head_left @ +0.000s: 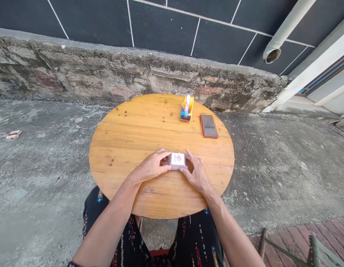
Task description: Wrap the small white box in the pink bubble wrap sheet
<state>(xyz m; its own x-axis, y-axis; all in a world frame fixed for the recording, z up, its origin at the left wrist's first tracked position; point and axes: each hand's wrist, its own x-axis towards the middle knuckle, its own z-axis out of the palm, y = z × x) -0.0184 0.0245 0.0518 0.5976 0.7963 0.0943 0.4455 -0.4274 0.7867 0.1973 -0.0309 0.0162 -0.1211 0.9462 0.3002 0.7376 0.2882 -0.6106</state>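
Observation:
A small white box with a red mark on its top rests on the round wooden table, near the front edge. My left hand grips its left side with curled fingers. My right hand pinches its right side between thumb and forefinger. Both hands rest on the tabletop.
An orange and blue tape dispenser stands at the table's far side, with a dark red flat box to its right. Rough concrete floor surrounds the table. A stone ledge and dark tiled wall lie behind. A green chair frame is at lower right.

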